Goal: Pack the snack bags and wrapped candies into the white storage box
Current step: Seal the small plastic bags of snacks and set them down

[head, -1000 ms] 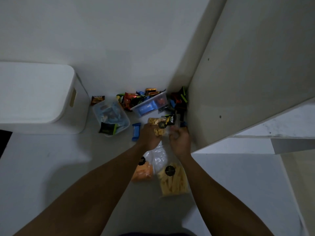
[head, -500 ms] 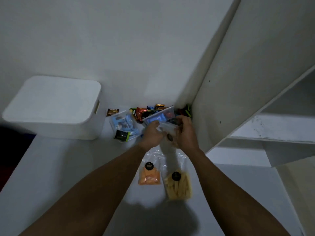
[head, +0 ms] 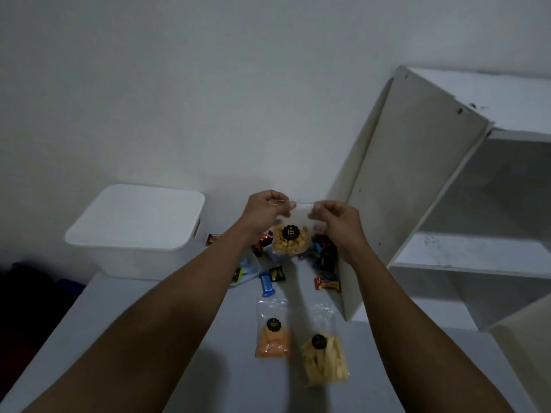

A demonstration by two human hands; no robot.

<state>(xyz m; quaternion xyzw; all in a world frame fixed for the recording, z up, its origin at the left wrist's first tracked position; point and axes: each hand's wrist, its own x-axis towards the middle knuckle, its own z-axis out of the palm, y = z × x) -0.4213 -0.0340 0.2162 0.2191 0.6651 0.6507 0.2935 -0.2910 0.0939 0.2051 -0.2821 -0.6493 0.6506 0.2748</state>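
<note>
My left hand (head: 266, 210) and my right hand (head: 336, 222) both pinch the top edge of a clear snack bag of yellow puffs (head: 290, 237), held upright in the air above the candy pile (head: 323, 256). The white storage box (head: 135, 231) stands to the left with its lid on. Two more snack bags lie flat nearer me: an orange one (head: 272, 333) and one of pale yellow sticks (head: 324, 356). Loose wrapped candies lie between, among them a blue bar (head: 266, 283) and a red one (head: 327, 284).
A white shelf unit (head: 417, 186) stands against the right side, its side panel close to the candies. A clear plastic tub (head: 249, 268) is partly hidden behind my left forearm. A plain wall (head: 208, 99) rises behind. Dark things sit at the far left edge.
Both hands have lifted the bag of yellow puffs up from the pile into the air. The camera has tilted upward, showing more wall and shelf.
</note>
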